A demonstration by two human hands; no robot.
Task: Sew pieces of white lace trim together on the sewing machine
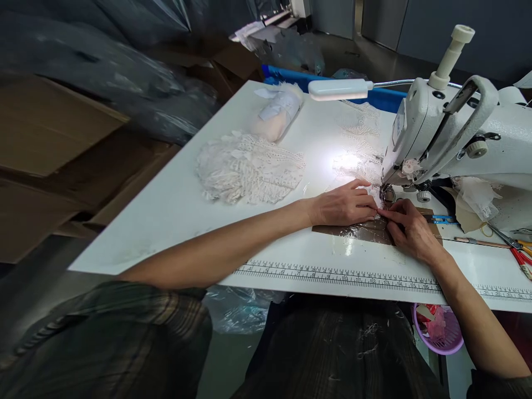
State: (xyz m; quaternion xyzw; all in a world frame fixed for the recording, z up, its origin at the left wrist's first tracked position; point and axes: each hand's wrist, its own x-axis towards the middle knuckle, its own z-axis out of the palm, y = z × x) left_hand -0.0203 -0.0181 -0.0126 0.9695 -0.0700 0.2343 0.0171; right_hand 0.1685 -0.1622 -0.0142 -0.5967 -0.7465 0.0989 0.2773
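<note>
Under the needle area of a white sewing machine (440, 133), my two hands meet at a small piece of white lace (374, 193). My left hand (347, 205) lies over the lace from the left, its fingers close together and pressing it down. From the right, my right hand (409, 227) pinches the edge of the lace beside the presser foot, thumb and index finger together. More lace (359, 144) stretches behind the needle under a lit lamp (338, 90). A heap of white lace pieces (251, 168) lies left of the machine.
A wrapped bundle (278, 113) stands behind the heap. Scissors (519, 249) and blue-handled snips (444, 219) lie at the right. A ruler strip (332, 275) runs along the table's front edge. A purple basket (440, 332) hangs below; cardboard boxes (54, 127) are at the left.
</note>
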